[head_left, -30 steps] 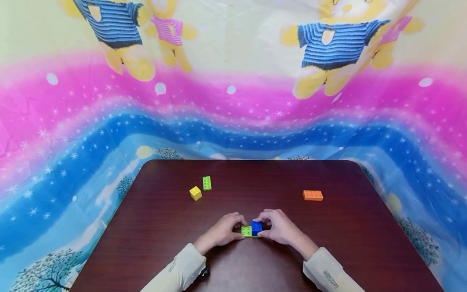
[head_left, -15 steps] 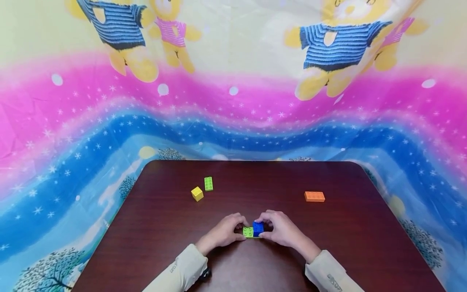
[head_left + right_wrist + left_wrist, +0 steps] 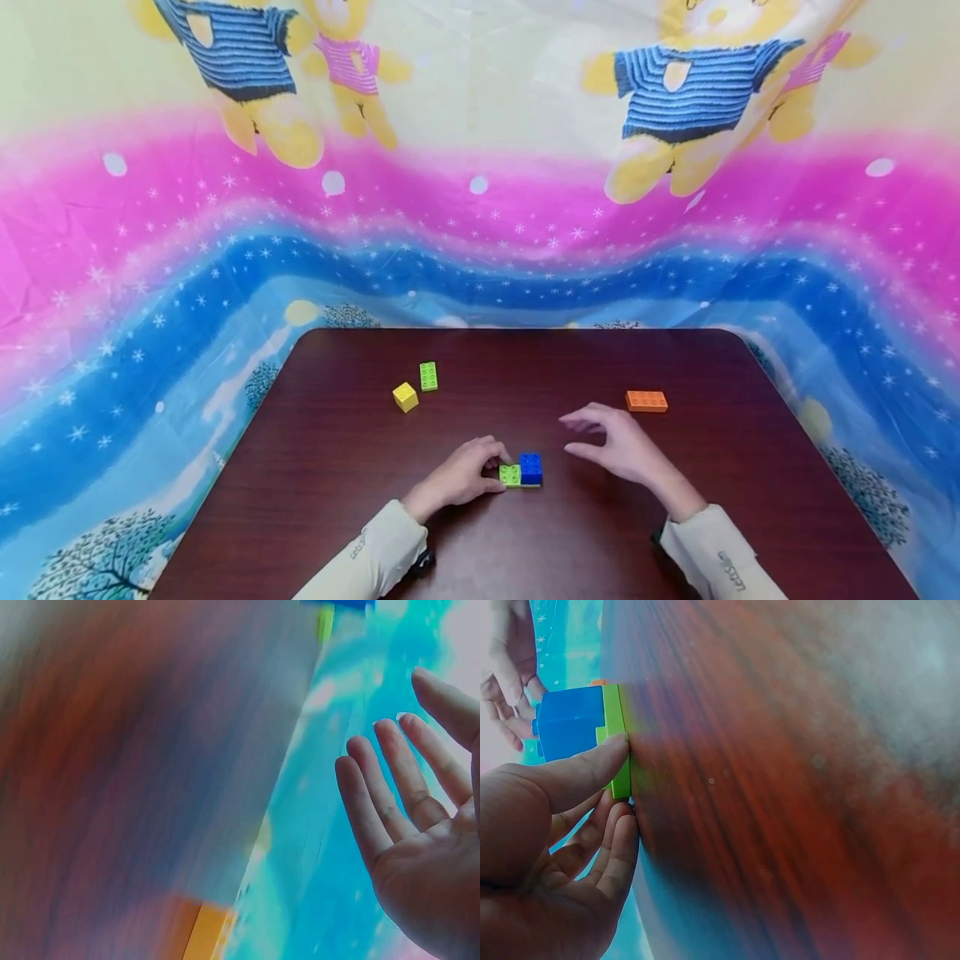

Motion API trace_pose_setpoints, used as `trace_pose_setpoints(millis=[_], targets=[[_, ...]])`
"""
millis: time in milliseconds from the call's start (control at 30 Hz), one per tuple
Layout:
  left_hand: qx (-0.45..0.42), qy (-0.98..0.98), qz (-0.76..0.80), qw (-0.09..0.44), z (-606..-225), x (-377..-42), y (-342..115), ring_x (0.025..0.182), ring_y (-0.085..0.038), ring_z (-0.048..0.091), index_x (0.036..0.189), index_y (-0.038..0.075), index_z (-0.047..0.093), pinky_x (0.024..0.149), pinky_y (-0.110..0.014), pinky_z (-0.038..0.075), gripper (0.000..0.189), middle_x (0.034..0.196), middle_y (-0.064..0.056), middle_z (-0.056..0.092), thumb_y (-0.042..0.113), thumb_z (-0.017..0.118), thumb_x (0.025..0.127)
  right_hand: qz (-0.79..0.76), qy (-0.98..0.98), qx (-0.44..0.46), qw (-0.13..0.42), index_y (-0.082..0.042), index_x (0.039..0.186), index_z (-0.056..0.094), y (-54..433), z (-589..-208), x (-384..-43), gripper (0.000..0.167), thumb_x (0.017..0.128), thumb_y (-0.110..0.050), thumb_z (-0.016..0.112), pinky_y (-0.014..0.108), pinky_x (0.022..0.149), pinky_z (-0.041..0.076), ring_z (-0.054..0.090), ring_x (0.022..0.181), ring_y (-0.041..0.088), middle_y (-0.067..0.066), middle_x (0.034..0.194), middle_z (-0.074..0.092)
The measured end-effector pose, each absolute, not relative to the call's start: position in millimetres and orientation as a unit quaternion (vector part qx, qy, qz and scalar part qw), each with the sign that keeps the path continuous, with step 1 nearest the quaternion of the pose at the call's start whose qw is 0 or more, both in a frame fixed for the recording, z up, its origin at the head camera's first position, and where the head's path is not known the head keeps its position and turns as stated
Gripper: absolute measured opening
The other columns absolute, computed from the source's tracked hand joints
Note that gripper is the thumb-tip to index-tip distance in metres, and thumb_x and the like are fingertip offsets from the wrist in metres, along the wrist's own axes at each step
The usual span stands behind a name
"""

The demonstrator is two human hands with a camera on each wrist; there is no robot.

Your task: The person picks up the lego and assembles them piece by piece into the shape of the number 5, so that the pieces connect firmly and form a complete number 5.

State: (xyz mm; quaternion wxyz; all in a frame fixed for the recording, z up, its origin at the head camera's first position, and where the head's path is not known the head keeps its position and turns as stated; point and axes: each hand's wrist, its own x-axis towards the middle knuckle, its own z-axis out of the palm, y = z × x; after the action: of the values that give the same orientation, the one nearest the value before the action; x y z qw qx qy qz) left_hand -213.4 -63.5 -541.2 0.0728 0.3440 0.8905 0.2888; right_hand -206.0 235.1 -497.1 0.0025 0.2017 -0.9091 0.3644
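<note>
A flat green building brick (image 3: pixel 510 476) lies near the front middle of the table, with a taller blue brick (image 3: pixel 531 468) seated on its right half. My left hand (image 3: pixel 463 472) pinches the green brick at its left end; in the left wrist view the thumb (image 3: pixel 604 761) lies along one side of it. To the right, clear of both bricks, my right hand (image 3: pixel 618 442) hovers above the table with fingers spread and nothing in them. The right wrist view shows its fingers (image 3: pixel 409 772) nearly straight.
An orange brick (image 3: pixel 647 402) lies beyond my right hand. At the far left of the dark wooden table (image 3: pixel 510 375) sit a yellow brick (image 3: pixel 405 397) and a second flat green brick (image 3: pixel 428 376). A printed cloth (image 3: pixel 480 250) hangs behind the table.
My right hand has let go of the blue brick and moved right and up, towards the orange brick. The left hand and the joined bricks stay in place.
</note>
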Motion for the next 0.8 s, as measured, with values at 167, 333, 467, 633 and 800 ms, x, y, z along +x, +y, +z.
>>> trace_pose_setpoints(millis=[167,333,467,633,800], targets=[[0.343,0.891,0.287,0.077,-540,-214,-64,0.096,-0.012,0.062,0.109,0.013,0.072,0.086,-0.022,0.052,0.027,0.105,0.001,0.068,0.014,0.086,0.086,0.363,-0.917,0.159,0.053,-0.017,0.13,0.071,274,-498,-218,0.042,0.09,-0.021,0.083,0.056,0.098,0.055,0.068,0.111,0.034,0.007,0.121,0.072],[0.347,0.89,0.288,0.074,-541,-213,-64,0.096,-0.011,0.062,0.11,0.012,0.072,0.086,-0.022,0.052,0.027,0.106,0.002,0.068,0.014,0.086,0.086,0.359,-0.923,0.117,0.078,-0.013,0.137,0.067,310,-501,-227,0.047,0.092,-0.02,0.08,0.061,0.098,0.053,0.064,0.117,0.04,0.013,0.129,0.068],[0.348,0.889,0.288,0.074,-541,-213,-65,0.096,-0.012,0.062,0.11,0.012,0.072,0.087,-0.022,0.052,0.027,0.106,0.001,0.068,0.015,0.085,0.087,0.365,-0.926,0.08,0.059,-0.011,0.144,0.061,336,-505,-235,0.053,0.094,-0.021,0.078,0.063,0.098,0.053,0.06,0.122,0.046,0.021,0.138,0.06],[0.348,0.89,0.286,0.075,-540,-213,-64,0.097,-0.012,0.063,0.111,0.012,0.072,0.087,-0.022,0.052,0.027,0.106,0.001,0.068,0.015,0.085,0.087,0.364,-0.928,0.064,0.052,-0.007,0.147,0.056,363,-514,-243,0.057,0.096,-0.022,0.076,0.064,0.101,0.05,0.057,0.125,0.049,0.025,0.144,0.054],[0.348,0.889,0.287,0.074,-540,-213,-65,0.097,-0.012,0.063,0.111,0.012,0.072,0.087,-0.022,0.052,0.027,0.107,0.001,0.068,0.016,0.085,0.087,0.367,-0.929,0.054,0.019,-0.004,0.152,0.05,381,-521,-251,0.067,0.095,-0.028,0.077,0.068,0.104,0.044,0.051,0.131,0.05,0.029,0.147,0.05]])
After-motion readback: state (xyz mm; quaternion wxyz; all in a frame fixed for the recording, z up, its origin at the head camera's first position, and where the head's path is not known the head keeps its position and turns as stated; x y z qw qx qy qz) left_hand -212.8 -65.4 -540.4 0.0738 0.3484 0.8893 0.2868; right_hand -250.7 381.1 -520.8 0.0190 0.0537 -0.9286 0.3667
